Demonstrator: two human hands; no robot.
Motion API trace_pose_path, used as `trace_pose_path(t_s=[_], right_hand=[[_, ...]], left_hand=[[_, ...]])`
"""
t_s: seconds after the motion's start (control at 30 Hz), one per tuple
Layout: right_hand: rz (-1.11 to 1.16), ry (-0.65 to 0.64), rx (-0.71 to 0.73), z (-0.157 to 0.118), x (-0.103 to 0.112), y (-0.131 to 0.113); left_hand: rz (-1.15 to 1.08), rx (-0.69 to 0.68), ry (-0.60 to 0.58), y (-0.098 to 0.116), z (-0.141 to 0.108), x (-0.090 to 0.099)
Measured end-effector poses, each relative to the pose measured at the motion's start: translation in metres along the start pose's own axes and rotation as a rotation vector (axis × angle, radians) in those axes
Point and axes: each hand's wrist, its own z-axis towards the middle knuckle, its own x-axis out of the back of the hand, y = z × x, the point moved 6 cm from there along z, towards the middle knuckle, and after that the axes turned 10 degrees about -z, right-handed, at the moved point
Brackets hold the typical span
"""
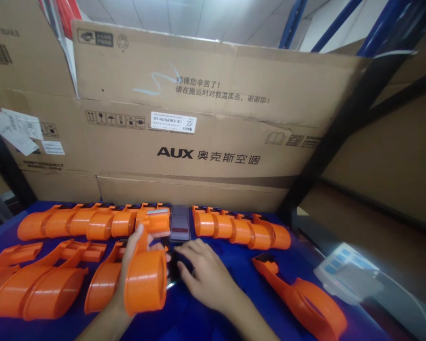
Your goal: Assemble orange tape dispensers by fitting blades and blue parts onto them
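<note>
My left hand (129, 265) is closed around an orange plastic tape dispenser (147, 279), its round drum facing me and a silver metal strip at its upper end. Beside it, my right hand (206, 274) has its fingers bent and its thumb drawn in at a small black part (173, 269) with a shiny edge. The drum and my fingers hide much of that part. Just beyond my right fingertips lies a dark phone-like device (180, 223).
Rows of orange dispensers (99, 224) line the blue table's back edge (234, 260), with several more (53, 291) at left. One dispenser (305, 303) lies at right, near a white device (348, 272). Cardboard (199, 182) walls the back between dark rack posts (323, 128).
</note>
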Motion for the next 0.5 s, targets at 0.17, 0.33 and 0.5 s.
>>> trace_pose_path(t_s=[0.17, 0.33, 0.5], right_hand=[[-0.067, -0.109, -0.026, -0.001, -0.015, -0.008], [-0.049, -0.172, -0.052, -0.002, -0.02, -0.009], [-0.036, -0.144, -0.08, -0.001, -0.023, -0.009]], left_hand=[[-0.14, 0.077, -0.021, -0.008, 0.007, -0.001], [-0.174, 0.121, -0.058, -0.014, 0.008, -0.002], [-0.202, 0.122, -0.092, -0.016, 0.006, -0.005]])
